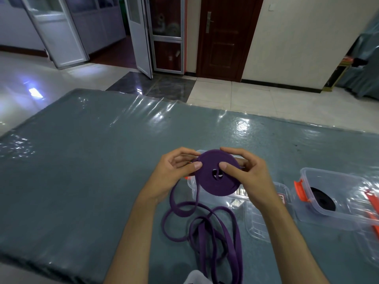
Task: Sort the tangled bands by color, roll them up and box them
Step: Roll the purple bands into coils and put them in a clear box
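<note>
Wide table under grey-blue cloth (82, 160), glossy clear plastic sheet over it, wrinkled and glinting near far edge. On it, near front edge: loose loops of flat purple band (205, 228), tangled. Just right of loops: empty clear plastic box (264, 224). Further right: clear plastic box with orange latches (332, 201), black rolled band (324, 199) inside.

The purple roll (217, 175) and the right hand (244, 173) hide most of 1 clear box (264, 193); the loose purple band (217, 232) runs off the bottom edge.
</note>
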A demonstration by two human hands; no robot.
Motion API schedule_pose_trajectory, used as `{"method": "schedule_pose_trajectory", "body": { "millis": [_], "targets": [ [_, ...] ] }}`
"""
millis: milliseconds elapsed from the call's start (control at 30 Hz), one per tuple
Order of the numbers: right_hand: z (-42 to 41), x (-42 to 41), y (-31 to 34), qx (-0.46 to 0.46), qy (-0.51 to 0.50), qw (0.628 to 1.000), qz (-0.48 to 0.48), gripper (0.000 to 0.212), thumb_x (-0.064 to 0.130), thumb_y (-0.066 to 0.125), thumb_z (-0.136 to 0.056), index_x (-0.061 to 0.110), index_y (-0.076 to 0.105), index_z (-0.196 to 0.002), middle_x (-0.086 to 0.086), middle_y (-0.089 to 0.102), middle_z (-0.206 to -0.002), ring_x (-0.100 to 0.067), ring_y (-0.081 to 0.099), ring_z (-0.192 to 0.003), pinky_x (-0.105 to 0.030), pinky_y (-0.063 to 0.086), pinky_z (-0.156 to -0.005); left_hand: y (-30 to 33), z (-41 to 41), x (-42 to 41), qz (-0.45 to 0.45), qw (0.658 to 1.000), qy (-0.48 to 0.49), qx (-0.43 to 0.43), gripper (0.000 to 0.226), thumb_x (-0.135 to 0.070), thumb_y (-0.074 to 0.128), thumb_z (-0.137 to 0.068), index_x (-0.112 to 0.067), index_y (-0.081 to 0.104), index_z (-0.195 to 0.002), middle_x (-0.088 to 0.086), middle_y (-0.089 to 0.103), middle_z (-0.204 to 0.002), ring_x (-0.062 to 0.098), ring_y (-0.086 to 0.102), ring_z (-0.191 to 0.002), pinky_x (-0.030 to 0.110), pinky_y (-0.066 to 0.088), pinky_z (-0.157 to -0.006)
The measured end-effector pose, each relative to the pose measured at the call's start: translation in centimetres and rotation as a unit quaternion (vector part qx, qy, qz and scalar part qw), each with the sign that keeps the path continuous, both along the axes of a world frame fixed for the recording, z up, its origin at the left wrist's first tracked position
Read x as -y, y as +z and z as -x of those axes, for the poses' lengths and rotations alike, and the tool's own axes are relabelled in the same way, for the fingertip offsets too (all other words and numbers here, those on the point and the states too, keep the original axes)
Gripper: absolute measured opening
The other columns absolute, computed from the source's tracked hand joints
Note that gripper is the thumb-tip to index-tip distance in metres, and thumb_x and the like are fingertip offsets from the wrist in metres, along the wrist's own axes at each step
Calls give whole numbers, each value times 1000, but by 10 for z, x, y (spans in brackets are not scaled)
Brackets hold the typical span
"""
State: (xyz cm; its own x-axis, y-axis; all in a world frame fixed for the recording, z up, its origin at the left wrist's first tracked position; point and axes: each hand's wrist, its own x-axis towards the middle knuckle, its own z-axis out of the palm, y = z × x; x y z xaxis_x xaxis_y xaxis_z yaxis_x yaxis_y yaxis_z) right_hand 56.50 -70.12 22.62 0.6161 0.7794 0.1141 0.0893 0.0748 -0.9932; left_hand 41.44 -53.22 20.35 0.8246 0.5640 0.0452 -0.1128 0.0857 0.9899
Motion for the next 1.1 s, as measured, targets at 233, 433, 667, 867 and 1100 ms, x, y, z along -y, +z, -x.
{"method": "schedule_pose_trajectory", "body": {
  "millis": [233, 433, 667, 867, 1100],
  "targets": [
    [-4, -3, -11, -29, -56, 998, -18, 36, 19, 84, -79, 17, 59, -104, -10, 77, -106, -34, 75, -95, -48, 64, -73, -3, -8, 3, 19, 999, -36, 12, 44, -5, 76, -90, -19, 70, -131, 9, 75, -122, 27, 72, -114, 39, 58, -98],
    [-16, 5, -19, 3, 28, 998, 48, 52, 16, 86, -80, 32, 64, -124, -9, 78, -107, -31, 76, -97, -48, 64, -77, -11, -14, 9, 57, 998, -23, -16, 32, -11, 84, -81, -9, 68, -109, 20, 75, -108, 30, 74, -95, 39, 62, -81],
    [-10, -2, -31, -31, -93, 995, 1, 46, 13, 89, -75, 18, 64, -114, -8, 79, -104, -29, 76, -95, -54, 63, -81, -19, -21, 5, 60, 997, -34, -21, 32, -4, 79, -86, -17, 75, -115, 13, 76, -116, 33, 75, -100, 39, 63, -80],
    [-35, 2, -24, -78, 49, 994, 64, 57, 17, 85, -80, 34, 63, -129, -15, 76, -111, -37, 75, -100, -59, 61, -86, -26, -32, 17, 101, 993, 68, 9, 27, -9, 84, -75, -4, 64, -94, 17, 79, -98, 27, 76, -82, 32, 63, -67],
    [-29, -2, -47, -106, -97, 990, -4, 49, 14, 87, -78, 26, 69, -122, -9, 76, -113, -36, 74, -101, -58, 61, -88, -38, -50, 25, 142, 989, 43, -6, 20, -1, 71, -92, -13, 77, -108, 3, 79, -100, 13, 75, -84, 26, 60, -72]
  ]
}}
